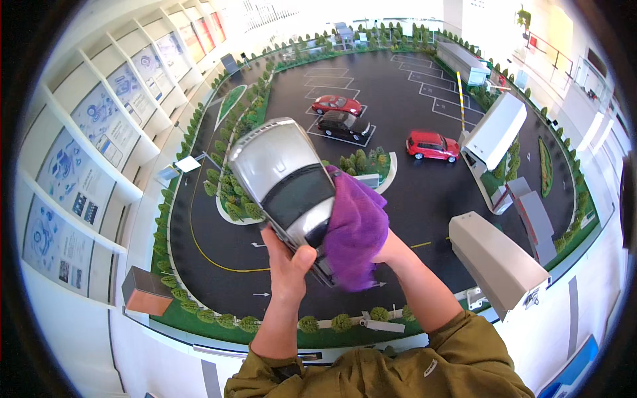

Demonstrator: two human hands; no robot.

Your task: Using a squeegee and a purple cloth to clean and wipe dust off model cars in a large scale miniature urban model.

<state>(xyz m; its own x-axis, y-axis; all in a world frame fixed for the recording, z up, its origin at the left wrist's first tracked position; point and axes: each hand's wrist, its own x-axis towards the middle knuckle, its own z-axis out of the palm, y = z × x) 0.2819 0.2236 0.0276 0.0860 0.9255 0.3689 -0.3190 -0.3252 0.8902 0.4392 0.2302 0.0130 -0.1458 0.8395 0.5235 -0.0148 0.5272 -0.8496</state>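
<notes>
A large silver model car (279, 154) with a dark windscreen is raised above a parking-lot scale model. My left hand (286, 268) grips its near end from the left side, the thumb lying across the bodywork. A purple cloth (357, 231) is bunched in my right hand (387, 248) and pressed against the car's right side. The cloth hides most of my right fingers. Beyond the raised car, a small red model car (337, 104) and a black model SUV (343, 125) stand in marked bays. A red model SUV (432, 146) stands farther right.
Miniature trees (341, 322) line the model's border. A white surveillance camera housing (497, 263) rises at the near right, and a white gate structure (495, 132) stands behind it beside a yellow-striped barrier arm (461, 102). A brown block (145, 292) sits at the left corner. Display panels (104, 144) line the left wall.
</notes>
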